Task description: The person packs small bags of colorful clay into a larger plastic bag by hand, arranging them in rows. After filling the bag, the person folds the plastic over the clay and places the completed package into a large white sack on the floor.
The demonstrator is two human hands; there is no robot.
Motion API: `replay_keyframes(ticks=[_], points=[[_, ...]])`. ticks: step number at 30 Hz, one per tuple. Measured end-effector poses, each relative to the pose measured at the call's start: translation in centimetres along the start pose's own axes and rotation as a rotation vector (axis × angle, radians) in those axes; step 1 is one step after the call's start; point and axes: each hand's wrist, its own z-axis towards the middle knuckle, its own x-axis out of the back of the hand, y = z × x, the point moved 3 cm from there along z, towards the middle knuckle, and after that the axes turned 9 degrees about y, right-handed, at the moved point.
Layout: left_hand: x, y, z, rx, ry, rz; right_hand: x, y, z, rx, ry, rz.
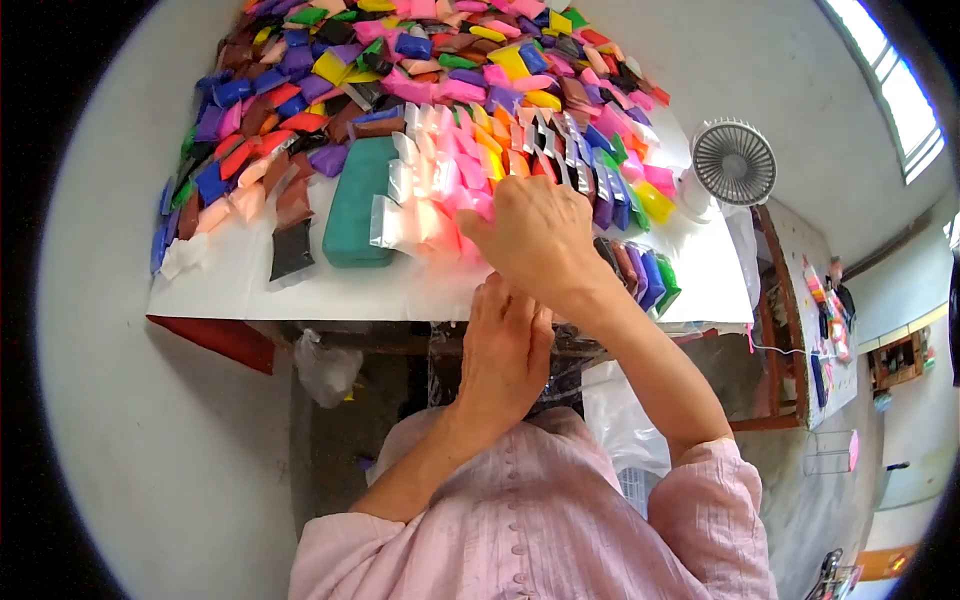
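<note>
Dozens of bright packets lie in colour-matched rows near the middle of the bench, running back from its front edge. The right hand, fingers curled down, is over them, nearer than the left hand, fingers close together at that edge; whether either grips anything is hidden. A teal block flanks them leftward, a fan stands by the right edge, and a loose heap spreads behind.

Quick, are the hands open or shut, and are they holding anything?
Left hand: at the table edge; palm side hidden, so I can't tell.
Right hand: over the colourful packets; its grip is hidden, so I can't tell either.
</note>
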Motion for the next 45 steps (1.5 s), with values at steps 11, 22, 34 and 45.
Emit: replay_keyframes(ticks=[11, 22, 34, 45], points=[[0.3, 0.0, 0.2, -0.002, -0.005, -0.025, -1.2, 0.3, 0.4, 0.067, 0.031, 0.009], [0.8, -0.4, 1.0, 0.247, -0.086, -0.227, 5.0, 0.7, -2.4, -0.053, 0.453, 0.17], [1.7, -1.2, 0.9, 0.34, -0.093, -0.304, 3.5, 2.3, -10.8, -0.54, 0.275, 1.201], [2.6, -0.8, 1.4, 0.46, -0.019, -0.343, 1.1, 2.9, -12.0, -0.413, 0.449, 0.876]])
